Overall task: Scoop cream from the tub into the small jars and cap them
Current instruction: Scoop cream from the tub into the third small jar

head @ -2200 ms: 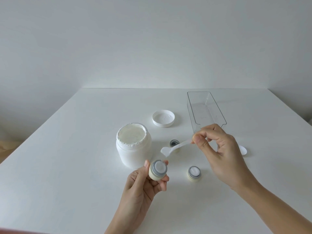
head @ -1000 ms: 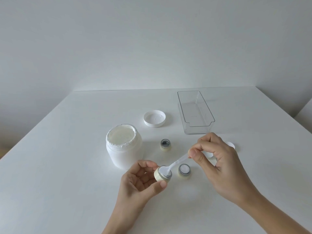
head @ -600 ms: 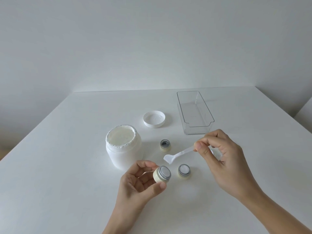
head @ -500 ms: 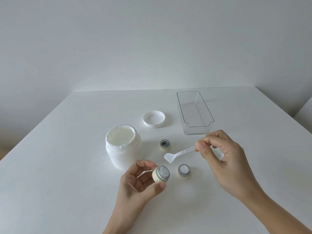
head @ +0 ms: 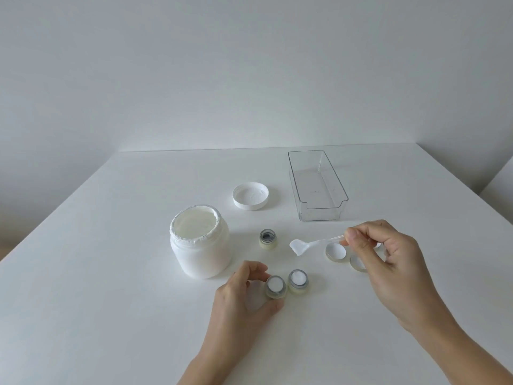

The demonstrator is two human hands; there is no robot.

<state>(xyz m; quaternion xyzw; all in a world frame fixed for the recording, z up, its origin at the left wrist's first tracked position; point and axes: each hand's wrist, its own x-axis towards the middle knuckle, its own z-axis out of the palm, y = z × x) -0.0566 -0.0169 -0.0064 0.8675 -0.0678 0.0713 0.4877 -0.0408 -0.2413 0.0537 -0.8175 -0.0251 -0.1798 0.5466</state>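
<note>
Your left hand [head: 244,294] pinches a small cream-coloured glass jar [head: 275,286] between thumb and curled fingers, with the jar down at the white worktop [head: 111,273]; whether its base is fully resting there I cannot tell. Its mouth shows white, so it looks filled. It sits just beside a second small filled jar [head: 298,281]. A third small jar [head: 268,238], its mouth dark and seemingly empty, stands apart, between the wide-mouthed white plastic tub [head: 201,243] of cream and your right hand [head: 388,254].

That right hand pinches the handle of a small white plastic spatula [head: 308,245] between thumb and forefinger, its blade held in the air with little cream on it. The small round caps [head: 336,252] lie just under that hand, partly hidden.

By my reading, you are finishing one jar and turning to the next. The coming move calls for letting go of the filled jar, dipping the spatula into the open tub, and taking up the empty jar. Capping is not yet begun.
</note>
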